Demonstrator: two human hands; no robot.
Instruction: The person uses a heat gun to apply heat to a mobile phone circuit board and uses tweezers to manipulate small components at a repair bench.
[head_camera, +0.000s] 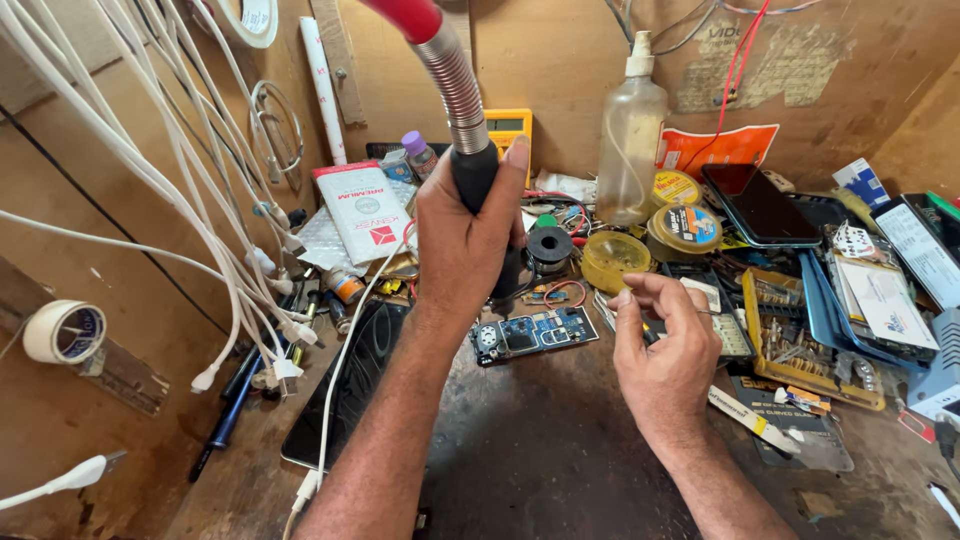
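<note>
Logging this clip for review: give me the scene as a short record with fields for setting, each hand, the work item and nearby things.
Setting: cluttered wooden workbench, wooden walls
Left hand: gripped around the black handle of a hot-air tool with a metal flex hose, nozzle pointing down
Right hand: fingers pinched around a thin tool, too small to tell its kind
Work item: blue circuit board flat on the bench, below the nozzle
Nearby: yellow multimeter, plastic bottle, dark phone, white cables hanging at the left
</note>
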